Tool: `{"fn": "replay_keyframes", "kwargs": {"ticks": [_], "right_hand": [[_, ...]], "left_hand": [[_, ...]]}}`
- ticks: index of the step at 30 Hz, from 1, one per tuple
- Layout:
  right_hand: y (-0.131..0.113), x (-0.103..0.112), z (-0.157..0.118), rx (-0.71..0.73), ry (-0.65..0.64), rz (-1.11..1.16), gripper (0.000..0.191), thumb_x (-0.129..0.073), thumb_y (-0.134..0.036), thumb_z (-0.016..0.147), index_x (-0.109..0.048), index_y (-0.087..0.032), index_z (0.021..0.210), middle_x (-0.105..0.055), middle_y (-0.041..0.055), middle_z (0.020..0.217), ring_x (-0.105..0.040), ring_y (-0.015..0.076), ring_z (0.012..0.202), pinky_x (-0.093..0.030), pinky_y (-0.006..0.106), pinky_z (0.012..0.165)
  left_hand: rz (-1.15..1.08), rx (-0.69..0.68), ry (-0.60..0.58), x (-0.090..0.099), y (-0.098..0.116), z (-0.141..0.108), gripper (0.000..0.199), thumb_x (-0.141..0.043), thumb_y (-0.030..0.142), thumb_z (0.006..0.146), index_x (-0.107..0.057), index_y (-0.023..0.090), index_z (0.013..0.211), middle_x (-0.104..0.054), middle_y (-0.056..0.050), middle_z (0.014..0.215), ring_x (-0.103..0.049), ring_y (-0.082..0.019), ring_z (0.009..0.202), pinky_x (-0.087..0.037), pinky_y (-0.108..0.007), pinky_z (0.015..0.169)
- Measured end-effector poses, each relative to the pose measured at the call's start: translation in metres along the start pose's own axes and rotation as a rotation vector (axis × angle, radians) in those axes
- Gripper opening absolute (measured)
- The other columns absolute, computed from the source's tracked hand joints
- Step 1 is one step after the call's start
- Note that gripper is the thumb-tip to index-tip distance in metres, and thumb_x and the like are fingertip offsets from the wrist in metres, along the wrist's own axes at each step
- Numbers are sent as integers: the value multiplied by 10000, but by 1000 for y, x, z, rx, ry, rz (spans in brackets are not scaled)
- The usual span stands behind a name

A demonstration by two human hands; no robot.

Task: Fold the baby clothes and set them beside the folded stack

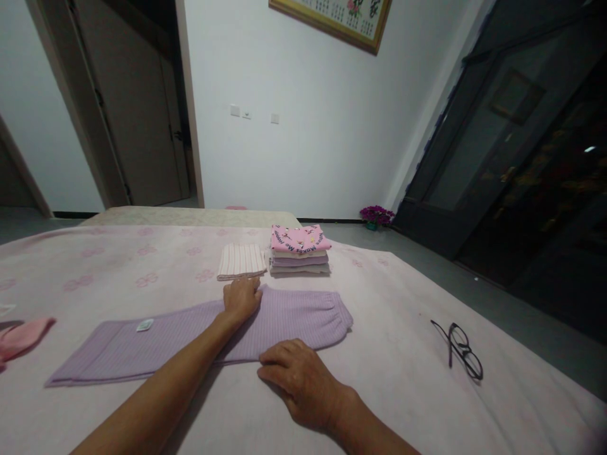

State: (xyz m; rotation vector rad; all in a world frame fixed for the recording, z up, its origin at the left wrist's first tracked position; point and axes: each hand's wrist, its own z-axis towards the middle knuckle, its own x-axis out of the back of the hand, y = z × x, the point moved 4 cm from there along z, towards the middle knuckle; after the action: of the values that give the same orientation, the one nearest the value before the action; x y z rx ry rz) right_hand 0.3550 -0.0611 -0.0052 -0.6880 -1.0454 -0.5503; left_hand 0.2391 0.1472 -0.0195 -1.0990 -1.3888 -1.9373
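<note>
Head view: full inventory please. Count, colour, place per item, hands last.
garment: 1, purple, across the sheet
label: 1, whitish, on garment's left part
striped cloth: 1, white, beyond garment
folded stack: 1, pink top over white, purple and greyish layers, right of striped cloth
pink cloth: 1, left edge
white item: 1, left edge, unclear
glasses: 1, dark, right
sheet: 1, pale pink, under all these
far surface: 1, beige, beyond sheet
flowers: 1 pot, purple, floor
wall plates: 3, white, wall
framed picture: 1, gold frame, upper wall
brown door: 1, left
dark door area: right, panel count unclear
left hand: 1, on garment
right hand: 1, garment's near edge
</note>
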Motion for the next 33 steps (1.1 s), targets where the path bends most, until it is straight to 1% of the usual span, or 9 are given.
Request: {"fn": "replay_keyframes", "kwargs": {"ticks": [2, 4, 8, 13, 17, 20, 23, 29, 33], "right_hand": [[0, 0, 0, -5, -1, 0, 295, -573, -118, 896, -616, -236, 1164, -670, 45, 1237, -576, 202, 1115, -431, 365, 938], [0, 0, 0, -10, 0, 1, 295, -583, -118, 896, -620, -237, 1163, -673, 40, 1235, -581, 198, 1110, -435, 362, 937], [1, -2, 0, 4, 31, 15, 247, -586, -140, 917, -642, -228, 1141, -690, 38, 1206, -598, 191, 1097, -451, 350, 938], [16, 0, -5, -142, 127, -45, 290, -501, -170, 980, -643, -214, 1230, -672, 74, 1287, -574, 201, 1210, -406, 399, 1085], [41, 2, -16, -395, 29, -186, 491, -494, -341, 1012, -472, -198, 1482, -457, 110, 1552, -342, 279, 1470, -166, 561, 1234], [58, 2, -24, -514, -57, -232, 549, -462, -410, 1026, -408, -203, 1531, -352, 100, 1611, -281, 293, 1503, -133, 589, 1237], [70, 7, -30, -486, -61, -241, 543, -496, -385, 1011, -431, -205, 1519, -382, 105, 1594, -321, 274, 1489, -186, 562, 1237], [81, 25, -45, -308, 95, -174, 538, -650, -280, 894, -557, -231, 1422, -587, 111, 1436, -519, 262, 1353, -340, 524, 1182], [83, 27, -44, -255, 152, -164, 362, -576, -201, 931, -673, -225, 1279, -670, 94, 1329, -609, 243, 1251, -442, 470, 1116]], "left_hand": [[53, -94, 91, 2, 7, -11, 436, -488, 281, 941, -612, 167, 1343, -602, -232, 1346, -480, -391, 1321, -313, -591, 1079], [72, -231, 107, 0, 16, -20, 446, -427, 270, 974, -584, 177, 1381, -576, -210, 1400, -480, -351, 1331, -305, -563, 1120], [74, -505, -12, -10, 24, -34, 386, -446, 340, 996, -653, 228, 1301, -655, -99, 1352, -577, -235, 1262, -421, -398, 1110], [180, -701, -148, -19, 11, -47, 568, -398, 454, 1017, -485, 143, 1484, -448, -164, 1562, -371, -298, 1475, -306, -492, 1213], [199, -653, -175, -8, -13, -54, 608, -351, 524, 1019, -451, 186, 1513, -387, -151, 1600, -325, -295, 1499, -278, -503, 1224], [205, -620, -192, 7, -40, -64, 621, -343, 545, 1016, -418, 212, 1534, -348, -140, 1619, -296, -301, 1511, -271, -516, 1222], [236, -582, -194, 27, -73, -76, 604, -347, 528, 1020, -378, 250, 1555, -321, -114, 1633, -266, -294, 1523, -261, -519, 1223], [370, -347, -131, 67, -152, -95, 587, -326, 499, 1019, -364, 278, 1561, -344, -102, 1625, -306, -309, 1507, -255, -559, 1199], [414, -284, -33, 88, -187, -108, 529, -367, 427, 987, -512, 283, 1476, -438, -73, 1579, -373, -313, 1472, -252, -561, 1192]]}}
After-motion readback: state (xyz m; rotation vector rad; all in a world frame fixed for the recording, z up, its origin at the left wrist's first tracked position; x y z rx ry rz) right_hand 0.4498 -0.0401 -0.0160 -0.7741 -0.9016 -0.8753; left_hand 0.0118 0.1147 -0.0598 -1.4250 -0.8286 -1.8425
